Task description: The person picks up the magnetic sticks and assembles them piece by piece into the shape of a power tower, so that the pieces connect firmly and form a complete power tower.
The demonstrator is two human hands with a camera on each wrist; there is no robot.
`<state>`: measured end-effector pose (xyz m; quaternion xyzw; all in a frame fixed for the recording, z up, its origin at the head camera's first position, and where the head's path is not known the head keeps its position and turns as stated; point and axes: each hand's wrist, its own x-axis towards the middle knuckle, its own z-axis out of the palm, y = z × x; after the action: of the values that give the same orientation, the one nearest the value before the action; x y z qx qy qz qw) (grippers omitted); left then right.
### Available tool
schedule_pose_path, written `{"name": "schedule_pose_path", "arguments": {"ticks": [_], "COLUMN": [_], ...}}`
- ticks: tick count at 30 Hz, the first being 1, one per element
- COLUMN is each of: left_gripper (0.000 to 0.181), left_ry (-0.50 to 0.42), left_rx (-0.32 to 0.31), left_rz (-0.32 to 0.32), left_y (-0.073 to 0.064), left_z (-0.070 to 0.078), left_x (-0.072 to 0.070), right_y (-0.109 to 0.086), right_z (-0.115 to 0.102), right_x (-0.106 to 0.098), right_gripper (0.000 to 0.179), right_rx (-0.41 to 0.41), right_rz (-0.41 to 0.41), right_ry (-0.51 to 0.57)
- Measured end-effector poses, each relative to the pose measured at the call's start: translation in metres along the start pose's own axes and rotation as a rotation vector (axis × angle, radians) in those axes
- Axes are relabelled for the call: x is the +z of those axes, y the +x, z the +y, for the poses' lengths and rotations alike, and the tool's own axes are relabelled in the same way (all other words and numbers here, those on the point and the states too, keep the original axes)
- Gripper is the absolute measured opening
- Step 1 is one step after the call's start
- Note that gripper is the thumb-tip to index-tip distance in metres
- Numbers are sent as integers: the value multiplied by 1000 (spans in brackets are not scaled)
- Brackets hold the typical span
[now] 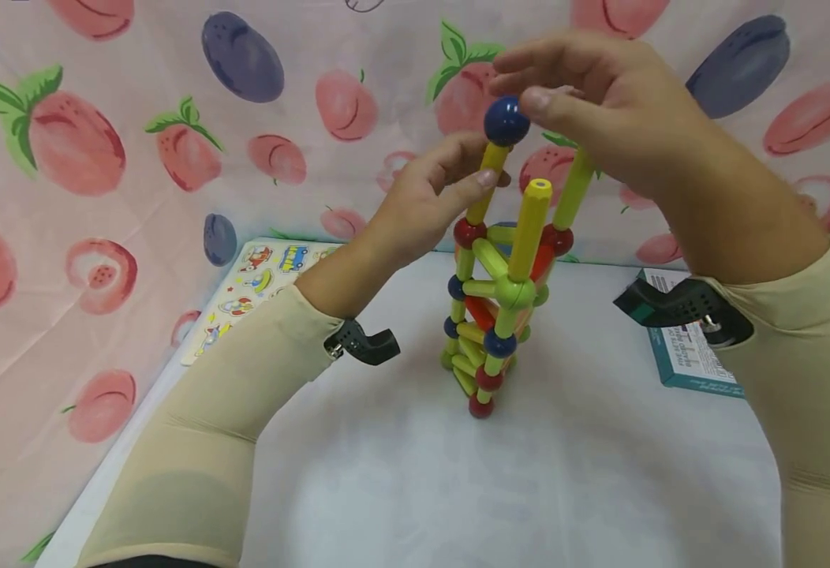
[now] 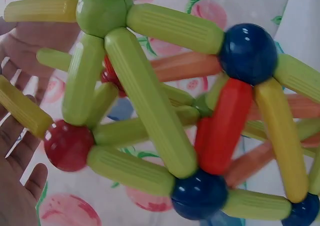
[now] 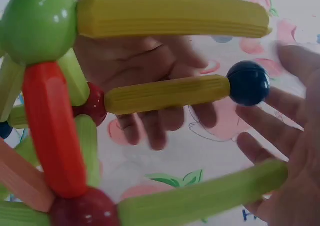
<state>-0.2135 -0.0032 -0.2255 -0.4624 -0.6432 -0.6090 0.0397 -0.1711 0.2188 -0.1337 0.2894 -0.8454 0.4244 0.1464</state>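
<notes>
A tower of magnetic rods and balls [image 1: 500, 343] stands upright on the table. Three rods rise from its top, two yellow and one green. One yellow rod [image 3: 167, 93] bears a dark blue ball [image 1: 506, 121]. My left hand [image 1: 432, 193] is around that rod, thumb overlapping it in the head view; in the right wrist view its fingers look loose and spread behind the rod. My right hand [image 1: 600, 102] is beside the blue ball, fingers extended, thumb tip close to it; whether they touch I cannot tell. The bare yellow rod [image 1: 531, 229] stands on a green ball [image 2: 102, 11].
A sheet of cartoon pictures [image 1: 244, 288] lies at the back left of the white-covered table [image 1: 401, 473]. A teal-edged box [image 1: 692, 355] lies at the right, partly behind my right wrist. Fruit-printed cloth [image 1: 358, 47] hangs behind the tower.
</notes>
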Motion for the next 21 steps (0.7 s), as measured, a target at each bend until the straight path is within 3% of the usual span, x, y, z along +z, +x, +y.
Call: {"name": "schedule_pose_path", "arguments": {"ticks": [4,6,7,10,14,18,21], "left_gripper": [43,45,46,46,47,48,48], "left_ry": [-95,-81,-69,7,111,176,209], "left_rx": [61,82,83,74,73,65,72], "left_rz": [29,36,35,7,-50,-74,-79], "left_y": [9,14,16,20,22,20,19], "left_z": [9,14,17,23,27,30,32], "left_x": [2,3,4,6,7,8,8], "right_y": [-13,-24,-30,-48,-59,-59,-59], "right_z": [30,47,54,63,59,50,46], "right_x": [-2,-2,-2,3,15,22,24], "right_gripper": [27,25,26,28,28,26,26], "right_rx": [-137,-193,-213,-171,-91,-122,-131], "right_rz": [151,169,156,143,139,69,40], "right_ry": [495,682,715,661,514,304,231]}}
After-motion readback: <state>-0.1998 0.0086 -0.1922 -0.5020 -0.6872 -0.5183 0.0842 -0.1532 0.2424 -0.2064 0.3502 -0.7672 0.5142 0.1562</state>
